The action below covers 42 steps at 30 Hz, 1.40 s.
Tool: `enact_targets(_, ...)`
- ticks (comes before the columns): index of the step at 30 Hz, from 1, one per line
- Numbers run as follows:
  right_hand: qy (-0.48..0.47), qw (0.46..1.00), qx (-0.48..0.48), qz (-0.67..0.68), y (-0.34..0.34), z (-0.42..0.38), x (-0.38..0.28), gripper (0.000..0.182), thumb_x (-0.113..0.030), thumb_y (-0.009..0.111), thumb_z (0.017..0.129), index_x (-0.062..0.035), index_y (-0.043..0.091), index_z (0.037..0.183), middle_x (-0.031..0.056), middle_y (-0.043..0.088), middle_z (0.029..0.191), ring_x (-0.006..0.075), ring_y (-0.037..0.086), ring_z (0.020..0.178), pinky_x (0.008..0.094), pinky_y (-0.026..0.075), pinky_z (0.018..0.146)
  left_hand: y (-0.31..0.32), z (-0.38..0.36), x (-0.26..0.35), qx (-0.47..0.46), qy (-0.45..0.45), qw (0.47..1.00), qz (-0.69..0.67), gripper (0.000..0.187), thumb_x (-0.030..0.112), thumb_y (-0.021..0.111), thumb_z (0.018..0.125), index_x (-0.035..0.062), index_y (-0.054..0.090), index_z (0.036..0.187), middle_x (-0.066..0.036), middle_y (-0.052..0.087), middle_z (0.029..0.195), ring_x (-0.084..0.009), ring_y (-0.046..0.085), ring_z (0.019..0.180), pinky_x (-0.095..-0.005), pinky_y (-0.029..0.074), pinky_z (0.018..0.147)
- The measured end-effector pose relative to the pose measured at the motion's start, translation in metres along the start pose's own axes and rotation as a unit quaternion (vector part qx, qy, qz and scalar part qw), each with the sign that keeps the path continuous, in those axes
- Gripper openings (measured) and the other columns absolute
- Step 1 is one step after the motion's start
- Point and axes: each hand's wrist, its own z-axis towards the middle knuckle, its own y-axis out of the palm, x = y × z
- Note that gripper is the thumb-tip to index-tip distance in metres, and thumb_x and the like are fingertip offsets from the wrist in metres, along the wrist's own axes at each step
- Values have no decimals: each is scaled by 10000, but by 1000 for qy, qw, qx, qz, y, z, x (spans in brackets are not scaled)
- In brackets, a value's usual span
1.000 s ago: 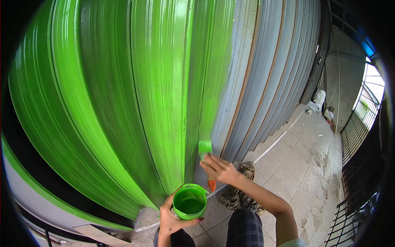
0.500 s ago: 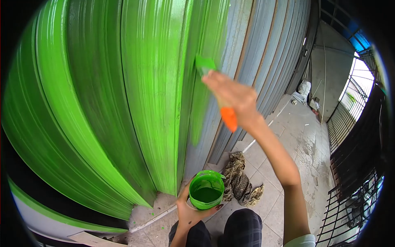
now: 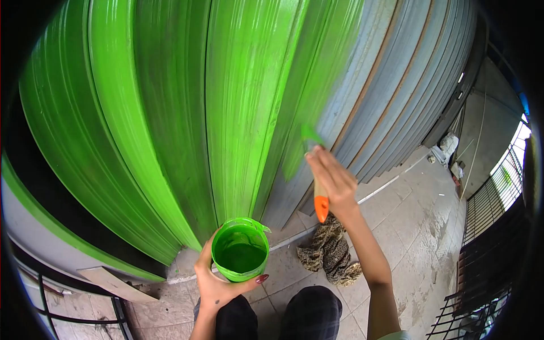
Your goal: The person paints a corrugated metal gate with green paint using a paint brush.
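Note:
My right hand [image 3: 334,178] is closed around a paintbrush [image 3: 321,207] with an orange-tipped handle. Its green bristles meet the folded metal shutter [image 3: 241,102], at the border between wet green paint and bare grey metal. Low in front of me, my left hand [image 3: 218,286] grips a tub of green paint [image 3: 241,249] from below and the side. The tub is upright, with paint smeared on its inner wall and a pool at the bottom. The shutter's left panels are green; those on the right are grey with brown rust lines.
A crumpled patterned cloth [image 3: 328,252] lies on the tiled floor [image 3: 391,226] near my feet. A flat board [image 3: 116,283] rests at lower left. Black metal grilles [image 3: 493,215] stand at right, and white bundled items [image 3: 447,144] sit by the far wall.
The brush has moved down along the shutter, and the paint tub sits further left in view. My head view has shifted to the right. Both hands keep their holds.

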Motion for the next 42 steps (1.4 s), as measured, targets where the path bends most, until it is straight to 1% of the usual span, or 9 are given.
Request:
enact_targets(3,-4,999,40,-19,-3,20,-2,280,-37,661,821,-44,696,1098,185,694,1077,286,703,952,339,610,748,-1,1,-2,24,12,999,37,930,277,935,500,-85,536,1258,-170,656,1130,-252,627,1079,-385,460,983)
enact_targets(8,-29,992,-121,30,63,-121,-66,193,-109,660,860,-72,705,1044,192,700,1044,278,712,925,332,611,770,1,0,0,47,9,998,41,932,279,936,510,-82,530,1267,-164,658,1137,-242,627,1082,-380,460,987)
enact_targets(13,6,958,-254,132,67,-190,-92,337,5,687,774,-41,672,1107,178,696,1056,317,711,907,303,636,699,-14,3,6,-21,3,999,39,938,301,938,516,-66,533,1278,-150,657,1155,-224,626,1090,-368,459,990)
enact_targets(17,37,990,-97,95,59,-112,-46,321,81,641,797,-20,680,1099,203,690,1061,333,706,921,358,638,735,-26,6,-1,-49,32,993,107,951,337,937,517,-52,538,1288,-138,658,1157,-219,624,1097,-357,444,1007)
enact_targets(22,11,996,84,29,23,-32,-32,229,9,672,802,-40,714,1021,205,692,1063,315,693,977,353,611,783,-28,-3,-12,-29,15,995,97,933,344,936,512,-49,555,1267,-134,657,1153,-218,621,1097,-359,439,1010)
enact_targets(27,11,998,-51,38,81,-137,-80,210,-30,670,789,-35,705,996,211,692,1037,315,702,935,349,606,769,-27,-17,-32,-13,3,998,65,864,334,933,513,-42,589,1211,-126,665,1134,-212,629,1076,-353,448,994)
enact_targets(33,65,953,-252,155,78,-192,-115,265,-9,643,811,-50,691,1069,215,692,1053,327,702,953,349,616,745,-25,-22,-53,-30,-17,997,63,868,329,934,512,-37,588,1219,-117,671,1122,-205,633,1069,-354,458,985)
enact_targets(40,35,995,11,96,44,-57,-37,280,-5,661,832,-49,692,1107,197,697,1065,323,697,972,353,625,731,-14,-12,-78,-69,-17,997,35,877,330,938,510,-41,588,1223,-145,653,1161,-232,627,1090,-369,449,1007)
enact_targets(42,26,997,36,69,38,-42,-37,295,-4,667,821,-48,691,1112,194,700,1056,318,700,963,351,621,743,-11,-11,-81,-80,-18,996,34,882,332,938,509,-43,586,1225,-153,649,1171,-242,622,1106,-377,444,1017)
